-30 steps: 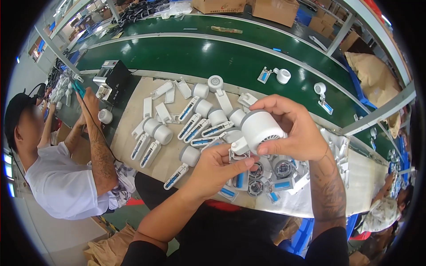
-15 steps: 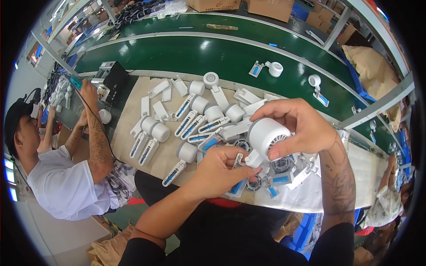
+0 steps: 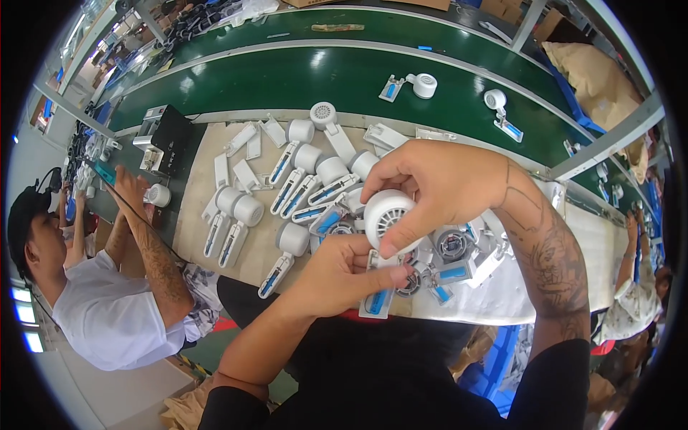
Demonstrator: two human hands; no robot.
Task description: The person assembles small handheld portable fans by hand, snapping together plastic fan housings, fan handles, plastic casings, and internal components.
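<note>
Between both hands is a white handheld fan with a round, slotted head (image 3: 389,213). My right hand (image 3: 441,188) curls over the head from above and the right, with the thumb across its grille. My left hand (image 3: 342,278) pinches the handle part (image 3: 378,302), whose open side shows a blue cell, just below the head. Left of my hands lie several similar fans (image 3: 292,239) with open handles and blue cells. Partly hidden under my right hand are dark round fan parts (image 3: 452,245) and more open handles (image 3: 454,273).
A green conveyor belt (image 3: 287,79) runs beyond the worktable (image 3: 193,215), carrying fan units (image 3: 424,86). A black machine (image 3: 163,137) stands at the far left. At my left, a co-worker (image 3: 118,308) holds a teal tool (image 3: 104,172). A metal post (image 3: 609,136) rises at right.
The fan head has turned so its grille faces up toward me, and my right hand has shifted left with it. The handle now points down toward me. The co-worker's hands have lowered.
</note>
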